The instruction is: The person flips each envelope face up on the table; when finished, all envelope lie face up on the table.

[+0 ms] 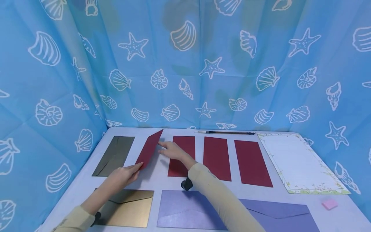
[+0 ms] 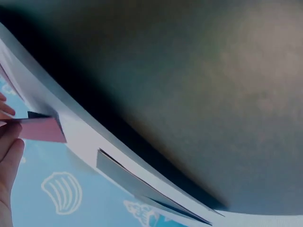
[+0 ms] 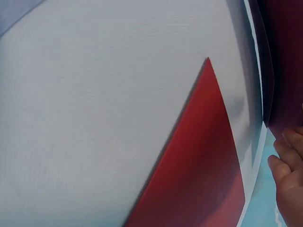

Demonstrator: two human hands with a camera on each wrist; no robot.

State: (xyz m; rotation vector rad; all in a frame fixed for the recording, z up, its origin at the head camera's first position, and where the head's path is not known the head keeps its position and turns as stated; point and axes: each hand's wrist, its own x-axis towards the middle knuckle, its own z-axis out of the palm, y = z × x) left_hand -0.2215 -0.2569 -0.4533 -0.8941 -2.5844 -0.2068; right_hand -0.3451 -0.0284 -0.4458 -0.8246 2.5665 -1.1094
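A dark red envelope (image 1: 149, 146) is held up tilted over the table, between the olive envelope and the row of flat red ones. My left hand (image 1: 123, 175) pinches its near end between thumb and fingers. At its far right edge is my right hand (image 1: 174, 150), index finger stretched out and touching the edge. In the left wrist view, the raised envelope (image 2: 45, 129) has a dark flap-like piece standing along its top. The right wrist view shows the fingers (image 3: 289, 156) of my right hand at the envelope's lower edge; the thumb's contact is unclear.
Flat red envelopes (image 1: 217, 158) lie to the right, an olive envelope (image 1: 114, 156) to the left. Nearer me are a gold envelope (image 1: 136, 209) and lilac envelopes (image 1: 179, 206). A brush (image 1: 229, 132), bordered paper sheet (image 1: 301, 161) and pink eraser-like block (image 1: 329, 204) lie further right.
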